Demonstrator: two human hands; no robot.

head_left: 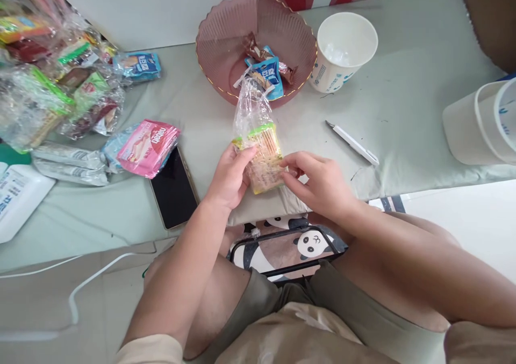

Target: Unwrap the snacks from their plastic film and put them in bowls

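A clear plastic packet of pale crackers (262,149) with a green band stands upright near the table's front edge. My left hand (229,178) grips its left side, fingers curled round it. My right hand (318,184) pinches the packet's lower right corner. Just behind the packet sits a pink ribbed bowl (217,52) holding a blue snack packet (271,75) and a brown wrapped sweet.
A black phone (174,191) lies left of my hands, beside a pink wafer packet (148,146). A heap of bagged snacks (52,79) fills the far left. A white paper cup (342,49), a white pen-like cutter (352,142) and stacked cups (481,122) are to the right.
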